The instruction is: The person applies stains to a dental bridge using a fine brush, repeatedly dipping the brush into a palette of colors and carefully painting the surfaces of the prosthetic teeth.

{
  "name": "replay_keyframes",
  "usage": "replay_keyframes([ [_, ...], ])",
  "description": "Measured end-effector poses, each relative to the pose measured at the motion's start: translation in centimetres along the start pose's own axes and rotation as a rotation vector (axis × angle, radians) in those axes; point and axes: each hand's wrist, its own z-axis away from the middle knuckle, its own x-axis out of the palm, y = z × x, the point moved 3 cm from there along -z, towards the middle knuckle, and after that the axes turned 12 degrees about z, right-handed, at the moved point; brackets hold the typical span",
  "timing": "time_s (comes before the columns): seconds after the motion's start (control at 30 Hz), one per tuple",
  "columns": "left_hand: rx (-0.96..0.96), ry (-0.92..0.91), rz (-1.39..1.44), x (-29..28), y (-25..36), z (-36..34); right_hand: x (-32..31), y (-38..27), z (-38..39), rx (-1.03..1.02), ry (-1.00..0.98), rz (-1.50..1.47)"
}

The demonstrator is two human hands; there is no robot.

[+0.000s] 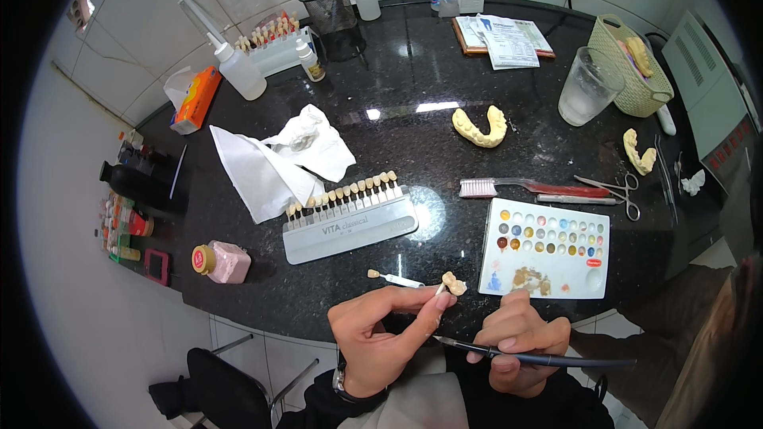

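Between the thumb and forefinger of my left hand (389, 334) is a thin white stick, with a small cream dental crown piece (454, 283) at its end. My right hand (520, 342) is closed round a slim black brush (548, 360), its fine tip pointing left, close to my left thumb. A white paint palette (548, 246) with rows of coloured wells and brown smears lies just beyond my right hand. One loose shade tab (395, 278) rests on the black counter beyond my left fingers. Farther off stands a grey tooth shade guide (350, 226) with a row of tooth-coloured tabs.
Crumpled white tissues (314, 147) lie at left, near a pink jar (222, 262). A cream dental cast (480, 127) sits mid-counter. Right of it are a red-handled brush (548, 188), scissor-like forceps (628, 191), a clear cup (588, 87) and a woven basket (640, 87).
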Motion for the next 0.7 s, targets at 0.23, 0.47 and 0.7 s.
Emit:
replay_keyframes([
  [0.23, 0.014, 0.002, -0.025, 0.02, -0.11, 0.02, 0.04, 0.05, 0.03, 0.039, -0.045, 0.011],
  [0.47, 0.007, 0.016, -0.006, -0.03, -0.32, 0.19, -0.2, -0.15, -0.01, 0.036, -0.027, 0.021],
  [0.7, 0.099, 0.032, -0.086, 0.17, -0.08, 0.12, -0.44, -0.24, -0.38, -0.046, 0.412, -0.027],
])
